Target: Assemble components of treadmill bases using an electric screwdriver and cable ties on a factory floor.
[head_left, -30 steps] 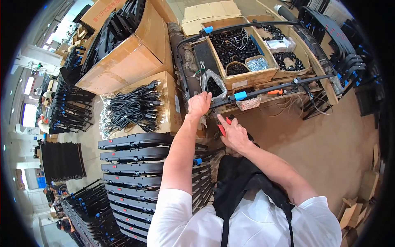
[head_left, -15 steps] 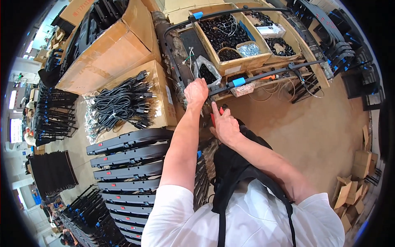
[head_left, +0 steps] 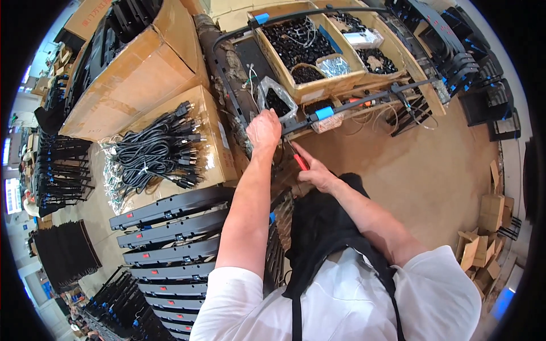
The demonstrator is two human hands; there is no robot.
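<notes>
My left hand [head_left: 265, 132] is closed at the corner of a black tubular frame [head_left: 364, 101], where a joint meets the bar with blue tape. Thin white and green wires [head_left: 251, 79] come up just beyond its knuckles. In my right hand [head_left: 318, 175], below that corner, is a red-handled hand tool [head_left: 301, 162] that points up toward the joint. Its tip lies near the frame, and I cannot tell whether it touches. The index finger stretches along the tool. Beside my left hand rests a clear plastic bag [head_left: 276, 98] of small black parts.
A divided wooden tray [head_left: 310, 91] of black parts and screws stands beyond the frame. To the left are bundled black power cords [head_left: 156, 148] on a carton [head_left: 219, 165], a larger carton [head_left: 136, 85], and stacked grey-black housings [head_left: 170, 236]. Broken-down cartons [head_left: 483, 250] lie at far right.
The right hand has drawn slightly down and right from the joint, so more of the red-handled tool shows. My left hand keeps its grip at the corner. The whole view has shifted slightly.
</notes>
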